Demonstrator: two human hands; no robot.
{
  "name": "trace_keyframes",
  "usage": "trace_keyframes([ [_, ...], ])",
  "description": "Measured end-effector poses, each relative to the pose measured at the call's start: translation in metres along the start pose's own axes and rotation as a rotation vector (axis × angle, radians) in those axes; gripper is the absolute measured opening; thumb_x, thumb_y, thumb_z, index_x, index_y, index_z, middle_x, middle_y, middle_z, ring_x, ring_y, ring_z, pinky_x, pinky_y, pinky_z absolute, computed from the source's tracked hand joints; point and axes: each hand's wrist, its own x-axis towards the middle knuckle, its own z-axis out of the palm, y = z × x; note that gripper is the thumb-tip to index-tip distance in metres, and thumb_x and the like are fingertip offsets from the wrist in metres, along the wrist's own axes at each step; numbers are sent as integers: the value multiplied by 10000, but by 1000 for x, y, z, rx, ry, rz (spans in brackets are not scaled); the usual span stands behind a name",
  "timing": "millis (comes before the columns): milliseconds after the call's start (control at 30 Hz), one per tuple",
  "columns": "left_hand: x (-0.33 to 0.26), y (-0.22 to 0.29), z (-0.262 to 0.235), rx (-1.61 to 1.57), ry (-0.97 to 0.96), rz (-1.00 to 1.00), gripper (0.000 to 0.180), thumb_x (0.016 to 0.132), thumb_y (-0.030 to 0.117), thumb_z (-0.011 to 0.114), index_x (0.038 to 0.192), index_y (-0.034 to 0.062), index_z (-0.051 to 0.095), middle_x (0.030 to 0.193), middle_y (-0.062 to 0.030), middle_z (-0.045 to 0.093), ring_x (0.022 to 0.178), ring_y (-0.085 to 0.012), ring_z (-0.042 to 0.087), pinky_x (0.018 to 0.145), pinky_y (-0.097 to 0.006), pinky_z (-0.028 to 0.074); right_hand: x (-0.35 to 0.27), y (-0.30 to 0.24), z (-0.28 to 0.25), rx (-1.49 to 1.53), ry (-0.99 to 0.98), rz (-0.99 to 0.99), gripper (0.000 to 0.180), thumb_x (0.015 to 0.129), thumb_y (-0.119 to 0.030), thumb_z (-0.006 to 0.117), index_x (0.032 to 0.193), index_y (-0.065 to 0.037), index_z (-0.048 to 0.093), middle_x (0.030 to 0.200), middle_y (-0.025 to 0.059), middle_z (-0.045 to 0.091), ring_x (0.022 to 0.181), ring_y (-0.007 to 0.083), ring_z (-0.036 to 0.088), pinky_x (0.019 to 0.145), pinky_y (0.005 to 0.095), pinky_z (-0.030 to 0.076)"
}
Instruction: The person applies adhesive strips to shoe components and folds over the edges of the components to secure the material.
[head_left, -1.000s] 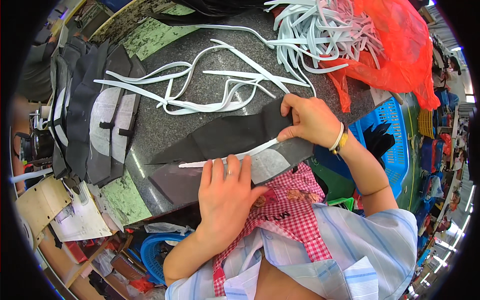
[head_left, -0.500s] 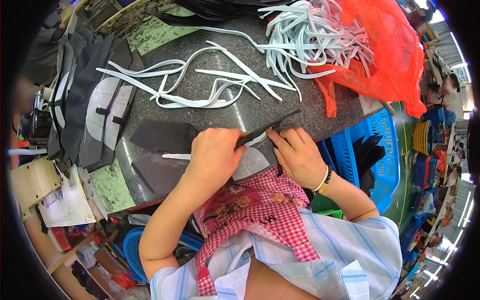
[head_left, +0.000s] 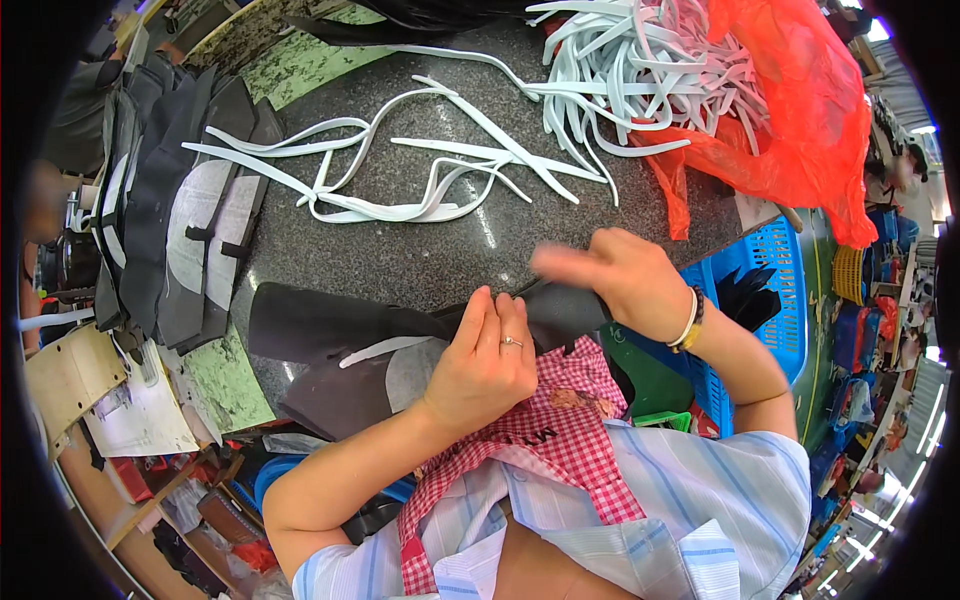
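Note:
A dark fabric-like piece (head_left: pixel 335 322), black with a grey half-round patch (head_left: pixel 408 375), lies along the table's near edge. A white strip (head_left: pixel 385 350) sticks out from under its folded upper part. My left hand (head_left: pixel 485 355) closes on the piece near its middle, fingertips pressed together; what lies under them is hidden. My right hand (head_left: pixel 640 285) is just above the piece's right end, one digit stretched to the left and blurred, with nothing seen in it. Several loose white strips (head_left: pixel 400 212) lie beyond the hands on the dark speckled table (head_left: pixel 380 255).
At the far right, a heap of white strips (head_left: pixel 640 70) spills from a red plastic bag (head_left: pixel 810 120). Stacked black pieces (head_left: pixel 160 220) with grey patches lie at the left. A blue basket (head_left: pixel 790 330) with black pieces stands right of the table.
The dark piece now lies stretched out to the left, with its upper part folded over. My right hand has lifted off it and moved right; my left hand has shifted right and turned.

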Motion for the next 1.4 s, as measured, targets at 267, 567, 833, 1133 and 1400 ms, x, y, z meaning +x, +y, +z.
trace_keyframes([
  [267, 3, 0, -2, 14, -112, -19, 361, 769, 130, 585, 1067, -40, 696, 999, -161, 670, 905, -272, 648, 1010, -478, 448, 14, -4, -13, 21, -291, -271, 646, 735, -217, 758, 1330, -70, 552, 1145, 141, 556, 994, 311, 590, 880, 386, 502],
  [567, -88, -52, -29, -76, -98, -74, 348, 787, 163, 599, 1091, 9, 669, 1162, -111, 633, 1038, -242, 615, 969, -409, 475, 10, -23, 23, -166, -472, -366, 597, 750, -172, 730, 1319, -67, 580, 1035, 95, 517, 950, 266, 515, 860, 377, 456],
  [833, -104, -34, -20, -115, 69, -294, 401, 759, 118, 622, 1138, -6, 666, 1181, -119, 614, 1069, -282, 604, 961, -424, 485, 41, -85, 71, 240, -318, 42, 468, 834, -95, 638, 1273, 34, 537, 1154, 210, 591, 1044, 384, 584, 886, 413, 483],
  [1133, -123, -23, -14, -279, 100, -619, 732, 622, 128, 781, 1291, -62, 550, 1329, -190, 516, 1225, -363, 511, 1029, -468, 439, 60, -100, 87, 233, -292, 46, 379, 922, -169, 589, 1256, 11, 584, 1045, 217, 670, 966, 383, 623, 839, 431, 493],
  [1400, -128, -48, -35, -580, 192, -712, 586, 659, 103, 773, 1209, -30, 620, 1231, -176, 593, 1106, -342, 607, 932, -420, 512, 60, -107, 88, 195, -278, 66, 367, 933, -176, 583, 1248, 12, 594, 988, 218, 676, 907, 377, 621, 794, 446, 488],
])
